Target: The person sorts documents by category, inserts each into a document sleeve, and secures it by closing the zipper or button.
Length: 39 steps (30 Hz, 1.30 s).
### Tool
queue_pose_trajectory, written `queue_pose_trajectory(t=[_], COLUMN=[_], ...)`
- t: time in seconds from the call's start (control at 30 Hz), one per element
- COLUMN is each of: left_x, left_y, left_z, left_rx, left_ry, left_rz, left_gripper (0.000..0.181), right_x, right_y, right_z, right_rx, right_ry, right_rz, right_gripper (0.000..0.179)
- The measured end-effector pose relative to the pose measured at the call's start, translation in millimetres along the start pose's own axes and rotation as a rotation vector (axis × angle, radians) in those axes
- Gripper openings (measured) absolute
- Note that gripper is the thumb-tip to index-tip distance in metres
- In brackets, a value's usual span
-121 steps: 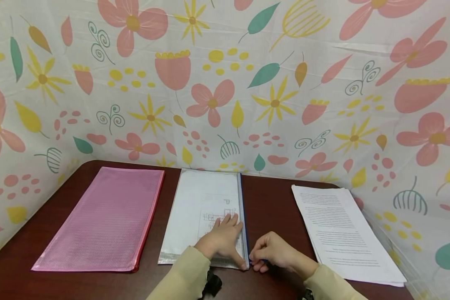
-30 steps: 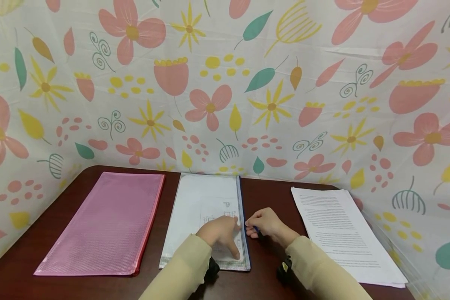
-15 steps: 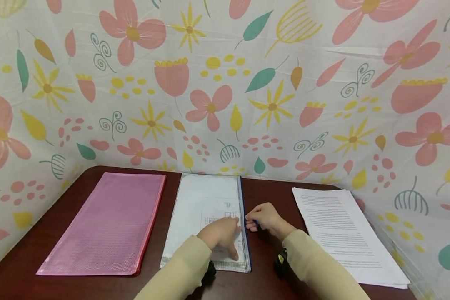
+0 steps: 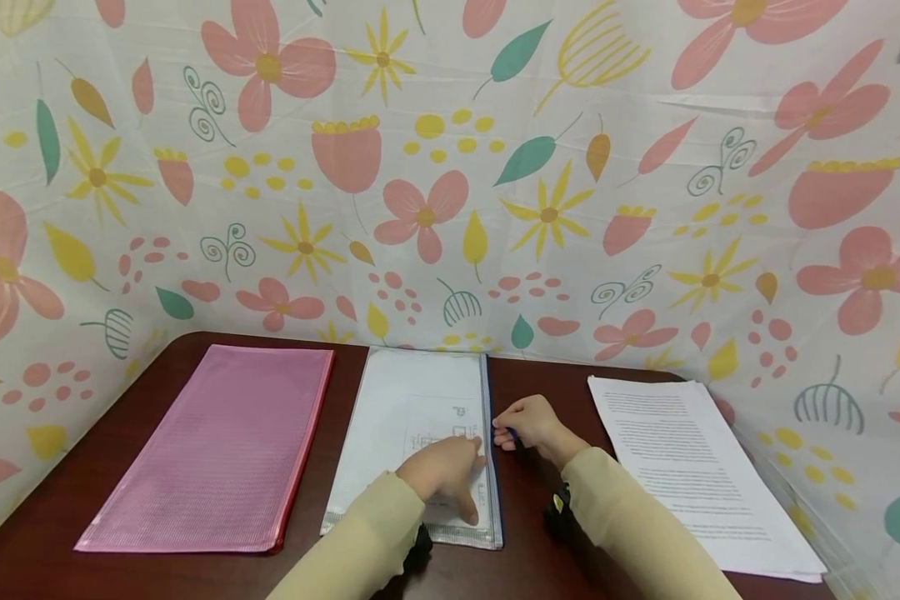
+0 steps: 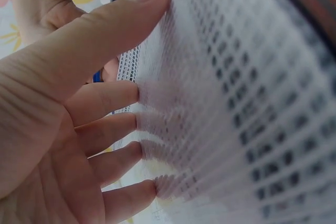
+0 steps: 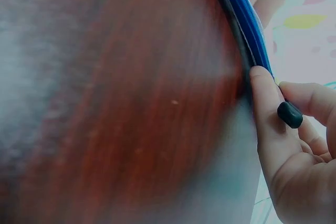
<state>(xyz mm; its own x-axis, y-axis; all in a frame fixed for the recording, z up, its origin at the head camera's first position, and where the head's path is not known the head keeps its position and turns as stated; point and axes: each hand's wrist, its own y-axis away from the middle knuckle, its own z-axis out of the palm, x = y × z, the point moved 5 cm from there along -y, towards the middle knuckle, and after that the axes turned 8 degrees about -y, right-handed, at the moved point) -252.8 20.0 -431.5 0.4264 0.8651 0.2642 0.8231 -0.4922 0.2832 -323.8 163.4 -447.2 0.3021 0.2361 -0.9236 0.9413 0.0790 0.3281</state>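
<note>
A clear mesh zipper pouch (image 4: 397,383) lies flat in the middle of the table, with a printed sheet showing through it. My left hand (image 4: 444,473) rests on its right part; in the left wrist view the fingertips (image 5: 128,93) touch the mesh, thumb apart. Along the pouch's right side runs a blue zipper (image 6: 244,19). There my right hand (image 4: 536,427) pinches the zipper pull (image 6: 290,115) between thumb and fingers, about halfway up that side. The fingers hide most of the slider.
To the left lies a pink mesh zipper pouch (image 4: 217,450) with a red edge. On the right is a stack of printed paper (image 4: 697,467). A flowered cloth (image 4: 435,167) hangs behind the dark wooden table (image 4: 547,383).
Over these seconds my right hand has slid along the zipper from the pouch's near corner toward the far end. The left hand has shifted little and stays on the pouch.
</note>
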Motion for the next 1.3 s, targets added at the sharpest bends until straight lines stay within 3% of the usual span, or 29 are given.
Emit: queue_pose_trajectory(t=[0.33,1.3], left_x=[0.8,1.4], left_y=[-0.7,3.1], left_z=[1.0,-1.9], left_rx=[-0.008,0.008], left_ry=[-0.032,-0.033], left_rz=[0.018,0.002], left_gripper=[0.092,0.092], right_x=[-2.8,-17.0], right_y=[-12.1,-48.8], right_z=[-2.6,-8.8], right_rx=[0.041,0.127], right_ry=[-0.001,-0.070], right_rz=[-0.006,-0.016], right_gripper=[0.018,0.023])
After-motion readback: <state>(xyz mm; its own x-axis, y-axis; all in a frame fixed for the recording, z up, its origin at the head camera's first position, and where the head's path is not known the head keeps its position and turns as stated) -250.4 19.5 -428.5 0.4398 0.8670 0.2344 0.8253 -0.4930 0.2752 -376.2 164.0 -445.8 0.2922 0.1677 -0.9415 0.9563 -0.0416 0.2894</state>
